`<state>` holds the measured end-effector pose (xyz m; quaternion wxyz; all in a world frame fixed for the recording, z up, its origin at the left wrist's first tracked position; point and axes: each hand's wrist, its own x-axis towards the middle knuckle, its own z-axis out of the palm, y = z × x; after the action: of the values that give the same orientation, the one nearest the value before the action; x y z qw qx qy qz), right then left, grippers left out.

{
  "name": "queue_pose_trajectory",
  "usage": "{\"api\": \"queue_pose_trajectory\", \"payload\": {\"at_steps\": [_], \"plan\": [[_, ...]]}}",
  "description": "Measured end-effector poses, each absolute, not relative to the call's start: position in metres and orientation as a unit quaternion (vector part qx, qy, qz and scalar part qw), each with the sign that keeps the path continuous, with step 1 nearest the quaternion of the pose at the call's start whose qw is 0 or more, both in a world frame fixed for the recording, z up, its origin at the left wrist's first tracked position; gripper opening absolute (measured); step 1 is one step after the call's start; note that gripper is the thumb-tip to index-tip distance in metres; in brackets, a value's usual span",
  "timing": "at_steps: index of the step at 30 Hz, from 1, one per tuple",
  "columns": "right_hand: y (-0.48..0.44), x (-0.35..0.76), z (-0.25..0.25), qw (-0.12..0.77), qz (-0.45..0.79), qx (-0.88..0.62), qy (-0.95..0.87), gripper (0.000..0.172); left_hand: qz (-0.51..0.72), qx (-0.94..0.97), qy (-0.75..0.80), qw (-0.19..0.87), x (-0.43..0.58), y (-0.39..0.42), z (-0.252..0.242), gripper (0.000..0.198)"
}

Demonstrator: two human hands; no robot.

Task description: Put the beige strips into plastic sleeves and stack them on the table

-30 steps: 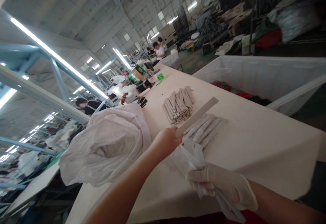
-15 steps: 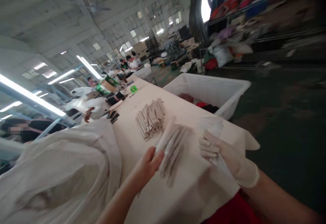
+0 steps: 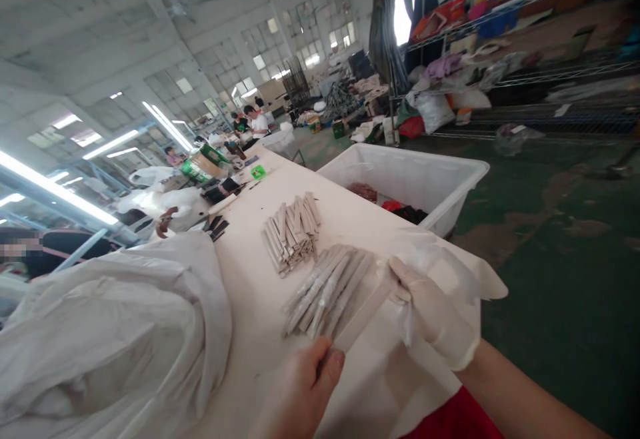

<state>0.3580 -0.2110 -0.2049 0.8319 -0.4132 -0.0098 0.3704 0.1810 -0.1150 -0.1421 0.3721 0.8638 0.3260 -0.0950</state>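
My bare left hand [image 3: 310,382] pinches the near end of a flat beige strip [image 3: 367,316]. The strip's far end reaches the fingers of my right hand [image 3: 430,309], which wears a pale glove. Those fingers are closed around thin clear plastic [image 3: 406,326], part of which hangs below them; whether they also grip the strip is hidden. Beside the strip lies a pile of plastic-wrapped strips [image 3: 327,289]. Farther back sits a stack of beige strips [image 3: 293,232], apparently unwrapped. More clear plastic film [image 3: 443,259] spreads on the table just past my right hand.
The pale table [image 3: 250,326] runs away from me. A white tub [image 3: 420,176] with dark and red cloth stands along its right side. At left bulges a large whitish sack [image 3: 115,332]. A green plastic item [image 3: 258,172] and black pieces [image 3: 216,227] lie farther off. People [image 3: 256,121] work in the distance.
My left hand has left the wrapped piece on the pile and moved nearer me and rightward, now holding a flat strip. My right hand has shifted slightly left, meeting the strip's far end.
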Motion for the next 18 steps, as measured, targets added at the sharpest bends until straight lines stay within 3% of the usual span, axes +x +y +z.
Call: {"api": "queue_pose_trajectory", "payload": {"at_steps": [13, 18], "plan": [[-0.2, 0.285, -0.223, 0.8, 0.444, -0.399, 0.058, 0.031, 0.03, 0.851, 0.377, 0.363, 0.199, -0.13, -0.182, 0.027], [-0.196, 0.288, -0.23, 0.774, 0.473, -0.419, 0.044, 0.036, -0.015, 0.772, 0.365, 0.52, 0.183, -0.127, -0.197, 0.026]]}}
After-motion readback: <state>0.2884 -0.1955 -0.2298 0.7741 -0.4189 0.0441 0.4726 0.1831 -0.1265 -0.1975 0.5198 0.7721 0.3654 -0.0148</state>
